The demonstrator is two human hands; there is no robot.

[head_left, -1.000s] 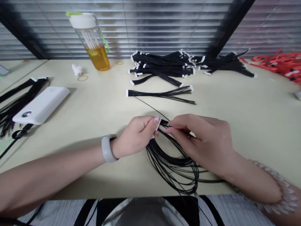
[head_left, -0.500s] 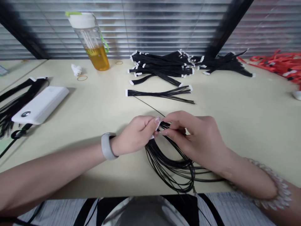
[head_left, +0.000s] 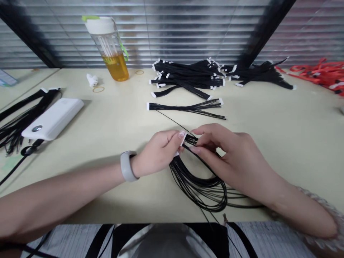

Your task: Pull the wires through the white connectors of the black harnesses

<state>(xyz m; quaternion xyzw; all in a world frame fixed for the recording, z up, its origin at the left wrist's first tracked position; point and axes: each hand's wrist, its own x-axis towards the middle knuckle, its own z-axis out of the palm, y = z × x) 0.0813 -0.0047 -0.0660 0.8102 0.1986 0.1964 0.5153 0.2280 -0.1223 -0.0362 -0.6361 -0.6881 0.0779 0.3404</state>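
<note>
My left hand (head_left: 158, 152) pinches a small white connector (head_left: 183, 139) at the end of a bundle of thin black wires (head_left: 199, 182). The bundle loops down towards the table's front edge. My right hand (head_left: 228, 156) is closed in a pinch on the wires right beside the connector, fingertips almost touching the left thumb. A single black wire (head_left: 172, 122) runs away from the hands towards a finished flat wire harness (head_left: 185, 106) lying just beyond them.
A pile of black wire harnesses (head_left: 193, 73) lies at the back centre, more at the back right (head_left: 263, 73), red ones (head_left: 319, 71) far right. A bottle of yellow liquid (head_left: 114, 48), a white power bank (head_left: 53, 118), rubber bands (head_left: 98, 89) and black cables (head_left: 18, 114) sit left.
The view has shifted slightly. My right hand's fingers have slid a little along the wires near the connector; the left hand holds its grip.
</note>
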